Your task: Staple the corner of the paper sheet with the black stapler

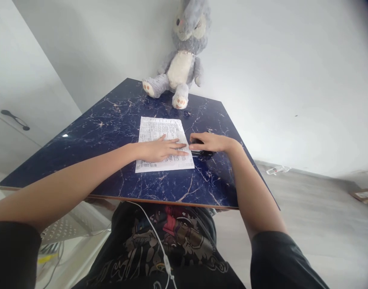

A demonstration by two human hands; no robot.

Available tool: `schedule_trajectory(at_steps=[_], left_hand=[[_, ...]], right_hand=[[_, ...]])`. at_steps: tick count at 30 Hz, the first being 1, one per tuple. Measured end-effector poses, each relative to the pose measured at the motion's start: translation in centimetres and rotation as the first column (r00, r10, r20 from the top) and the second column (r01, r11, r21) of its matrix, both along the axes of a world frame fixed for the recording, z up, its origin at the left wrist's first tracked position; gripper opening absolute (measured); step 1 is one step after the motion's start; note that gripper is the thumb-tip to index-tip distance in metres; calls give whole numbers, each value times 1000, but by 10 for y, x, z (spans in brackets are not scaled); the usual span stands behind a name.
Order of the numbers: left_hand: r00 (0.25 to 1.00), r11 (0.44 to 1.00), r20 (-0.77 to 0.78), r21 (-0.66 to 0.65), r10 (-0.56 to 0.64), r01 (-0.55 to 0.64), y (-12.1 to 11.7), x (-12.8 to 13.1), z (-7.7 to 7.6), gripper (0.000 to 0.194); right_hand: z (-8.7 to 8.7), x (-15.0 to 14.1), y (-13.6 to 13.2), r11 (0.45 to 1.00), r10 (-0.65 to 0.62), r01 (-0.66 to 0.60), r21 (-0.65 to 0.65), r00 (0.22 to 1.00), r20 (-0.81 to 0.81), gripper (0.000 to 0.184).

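A printed sheet of paper [160, 132] lies on the dark blue marbled table [112, 120]. My left hand [161, 149] rests flat on the lower part of the sheet, fingers stretched out and pointing right. My right hand [212, 141] lies just right of the paper's edge, fingers curled over a small dark object [202, 152] on the table; I cannot make out what the object is.
A grey and white plush rabbit [180, 60] sits at the table's far edge against the white wall. A white cabinet with a dark handle [15, 119] stands on the left. A framed picture [363, 195] and a small clear item [276, 169] lie on the floor at right.
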State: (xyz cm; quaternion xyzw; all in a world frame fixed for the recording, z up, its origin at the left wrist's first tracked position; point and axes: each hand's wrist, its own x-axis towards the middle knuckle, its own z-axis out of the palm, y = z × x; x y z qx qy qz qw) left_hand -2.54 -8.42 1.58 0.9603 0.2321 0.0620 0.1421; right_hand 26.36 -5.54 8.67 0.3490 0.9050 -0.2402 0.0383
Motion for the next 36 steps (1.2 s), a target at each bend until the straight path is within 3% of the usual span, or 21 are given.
schedule_trajectory(at_steps=[3,6,9,12,14,17,20,22,26,29,32,34,36], left_hand=[[1000,1000,9,-1,6,-6,0,-1,-1,76],[1000,1000,6,0,11,-11,1,-1,-3,72],[997,1000,77,22,15,-16,1,2,-1,65],[931,985,348,84,113,-151,3,1,7,51],[800,940,565,120,200,-320,3,-2,15,43],[637,853,733,157,236,-497,2,-9,23,34],[598,830,765,158,240,-535,0,-13,25,30],[608,836,756,154,244,-527,-1,-12,24,28],[608,850,758,142,237,-508,-5,-11,25,29],[602,853,756,115,258,-510,-5,-10,26,31],[613,859,738,90,282,-504,-4,-9,26,32],[622,864,728,82,288,-497,-3,-8,25,33],[630,868,719,78,292,-490,-3,-8,25,33]], right_hand=[[8,24,8,999,23,-21,-33,998,64,33],[16,48,15,996,-64,69,-49,994,89,28],[18,52,15,966,-258,258,-11,961,-96,32],[8,15,12,857,-487,514,-36,783,-387,35],[-4,-26,10,814,-528,580,-23,723,-445,32],[-19,-90,11,813,-500,575,95,771,-394,26],[-28,-131,13,844,-461,512,157,844,-275,26],[-31,-141,10,846,-459,507,165,850,-258,28],[-38,-110,-11,816,-498,547,187,829,-255,25],[-43,-58,-34,791,-534,575,209,816,-223,26],[-46,-5,-51,708,-627,677,200,733,-264,24],[-49,22,-55,680,-664,717,155,692,-283,30],[-51,44,-52,688,-678,724,53,667,-308,43]])
